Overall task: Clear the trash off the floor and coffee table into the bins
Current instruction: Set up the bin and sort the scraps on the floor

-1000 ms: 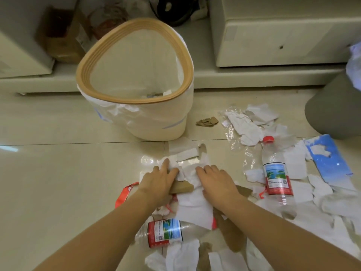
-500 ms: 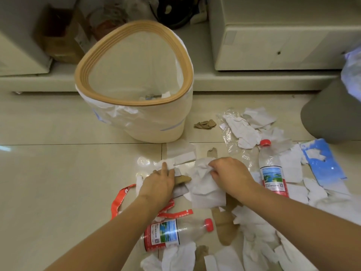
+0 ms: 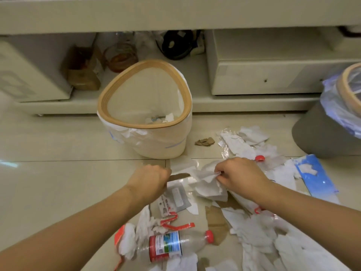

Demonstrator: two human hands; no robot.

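Tissue [image 3: 207, 182]: our right hand [image 3: 242, 177] is pinching it, left hand [image 3: 150, 179] curling on brown scrap [image 3: 178, 176]; white bin [image 3: 144, 106] standing beyond, bottle [image 3: 173, 245] lying near, bare floor [image 3: 58, 182] leftward.

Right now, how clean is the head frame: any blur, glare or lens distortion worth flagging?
Head view: warm, dim indoor light; motion blur smears the left hand and the paper near the bottle; the right hand is sharper. Glare streaks the floor at far left. Wide-angle bending curves the table edge and stretches the grey bin.
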